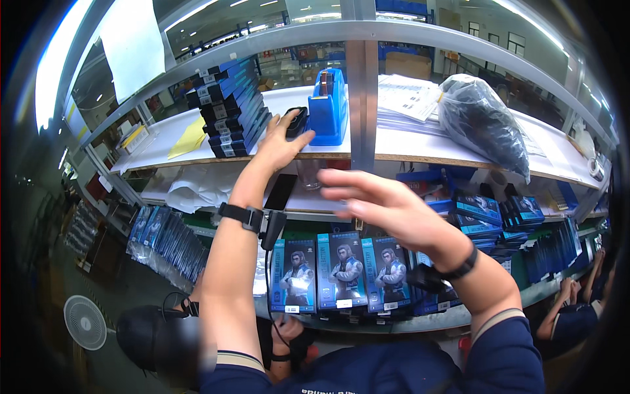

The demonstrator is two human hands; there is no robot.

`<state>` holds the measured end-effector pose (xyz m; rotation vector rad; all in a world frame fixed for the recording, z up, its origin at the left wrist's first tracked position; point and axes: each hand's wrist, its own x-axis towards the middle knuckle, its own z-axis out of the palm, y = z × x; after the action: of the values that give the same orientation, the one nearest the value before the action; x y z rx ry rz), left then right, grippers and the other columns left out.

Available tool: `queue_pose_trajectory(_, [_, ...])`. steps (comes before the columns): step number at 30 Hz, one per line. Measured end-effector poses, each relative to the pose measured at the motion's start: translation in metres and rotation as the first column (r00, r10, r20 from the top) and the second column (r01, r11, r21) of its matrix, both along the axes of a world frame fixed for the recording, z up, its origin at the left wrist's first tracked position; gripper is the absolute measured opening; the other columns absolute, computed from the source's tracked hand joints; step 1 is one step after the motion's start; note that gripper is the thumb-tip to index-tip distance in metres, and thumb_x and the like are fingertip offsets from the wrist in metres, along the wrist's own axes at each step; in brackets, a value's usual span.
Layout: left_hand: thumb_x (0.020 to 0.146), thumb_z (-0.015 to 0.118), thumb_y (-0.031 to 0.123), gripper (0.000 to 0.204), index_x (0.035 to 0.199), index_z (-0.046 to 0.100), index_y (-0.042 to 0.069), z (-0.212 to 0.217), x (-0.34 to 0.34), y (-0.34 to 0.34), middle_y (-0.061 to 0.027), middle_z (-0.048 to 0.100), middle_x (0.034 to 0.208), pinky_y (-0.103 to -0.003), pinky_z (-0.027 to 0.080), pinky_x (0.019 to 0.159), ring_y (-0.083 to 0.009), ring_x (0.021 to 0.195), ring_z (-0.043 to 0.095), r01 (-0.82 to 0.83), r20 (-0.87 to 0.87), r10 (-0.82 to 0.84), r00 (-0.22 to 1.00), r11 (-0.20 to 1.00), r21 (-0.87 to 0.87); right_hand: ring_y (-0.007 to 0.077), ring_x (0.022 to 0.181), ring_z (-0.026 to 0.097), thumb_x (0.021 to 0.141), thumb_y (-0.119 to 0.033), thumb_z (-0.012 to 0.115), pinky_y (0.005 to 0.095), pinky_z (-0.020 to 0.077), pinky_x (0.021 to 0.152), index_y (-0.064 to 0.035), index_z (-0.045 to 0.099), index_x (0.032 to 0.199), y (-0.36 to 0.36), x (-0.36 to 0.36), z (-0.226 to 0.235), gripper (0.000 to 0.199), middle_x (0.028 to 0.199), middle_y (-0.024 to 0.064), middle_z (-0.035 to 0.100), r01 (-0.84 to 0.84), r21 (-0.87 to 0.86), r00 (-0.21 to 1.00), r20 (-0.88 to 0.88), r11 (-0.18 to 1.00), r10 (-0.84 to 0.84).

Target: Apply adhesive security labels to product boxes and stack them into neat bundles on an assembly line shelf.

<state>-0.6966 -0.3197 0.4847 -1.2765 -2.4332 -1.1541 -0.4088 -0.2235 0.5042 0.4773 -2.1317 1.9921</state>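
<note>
On my feed, the left hand (279,148) is at the upper shelf (282,100), thumb and fingers spread around the near end of a black item (300,122); I cannot tell whether they press on it. That item sits on the shelf, just left of the blue dispenser (328,118), which carries a tape roll (326,81). I see the right hand (394,203) raised in front of the shelf, fingers extended and thumb apart.

Left of my left hand is a tall stack of boxes (230,115), their contents hidden from me. On the right, a clear bag (482,121) holds a dark mass I cannot make out. Below the shelf edge stands a clear cup (308,176), near a phone (281,191). Lower down, picture boxes (344,270) stand in a row, their insides hidden.
</note>
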Motion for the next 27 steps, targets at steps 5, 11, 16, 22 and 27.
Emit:
queue_pose_trajectory(5, [0.075,0.072,0.065,0.091,0.147,0.046,0.016,-0.009,0.024,0.020,-0.0263,0.036,0.153,-0.069,0.001,0.114,-0.0364,0.150,0.021,-0.247,-0.403,0.231,0.886,0.969,0.012,0.0241,0.114,0.064,0.098,-0.013,0.056,0.0360,0.0514,0.099,0.0050,0.054,0.134,0.049,0.104,-0.019,0.040,0.135,0.0181,0.059,0.276,-0.134,0.960,0.085,0.952,-0.266])
queue_pose_trajectory(11, [0.075,0.073,0.063,0.085,0.135,0.053,0.005,0.009,0.022,0.055,-0.0169,0.059,0.134,-0.062,0.000,0.117,-0.0313,0.139,0.043,-0.219,-0.320,0.171,0.932,0.968,-0.120,0.0222,0.094,0.069,0.097,-0.019,0.059,0.0347,0.0546,0.088,0.0034,0.057,0.123,0.095,0.188,-0.041,0.035,0.115,0.0227,0.066,0.467,-0.251,0.874,-0.012,0.848,-0.485])
queue_pose_trajectory(16, [0.082,0.069,0.055,0.073,0.132,0.052,0.004,0.009,0.020,0.083,-0.0145,0.062,0.130,-0.058,0.001,0.119,-0.0287,0.130,0.053,-0.254,-0.269,0.203,0.941,0.953,-0.167,0.0213,0.091,0.068,0.099,-0.018,0.054,0.0341,0.0539,0.087,0.0041,0.055,0.128,0.092,0.163,-0.030,0.036,0.109,0.0204,0.067,0.390,-0.325,0.858,-0.211,0.862,-0.468])
queue_pose_trajectory(22, [0.082,0.067,0.058,0.080,0.143,0.043,0.011,0.003,-0.018,0.093,-0.0131,0.054,0.142,-0.062,-0.001,0.117,-0.0292,0.138,0.045,-0.251,-0.282,0.172,0.944,0.928,-0.275,0.0211,0.088,0.069,0.098,-0.025,0.061,0.0339,0.0542,0.085,0.0060,0.057,0.126,0.073,0.131,-0.023,0.041,0.104,0.0199,0.069,0.250,-0.333,0.881,-0.310,0.909,-0.356])
queue_pose_trajectory(27, [0.069,0.072,0.073,0.112,0.157,0.026,0.022,0.007,0.006,0.056,-0.0247,0.022,0.160,-0.060,0.019,0.116,-0.0387,0.144,0.034,-0.420,-0.286,0.351,0.891,0.878,-0.230,0.0212,0.088,0.069,0.096,-0.026,0.065,0.0338,0.0542,0.084,0.0062,0.059,0.124,0.082,0.140,-0.029,0.043,0.103,0.0197,0.070,0.281,-0.293,0.887,-0.284,0.914,-0.364])
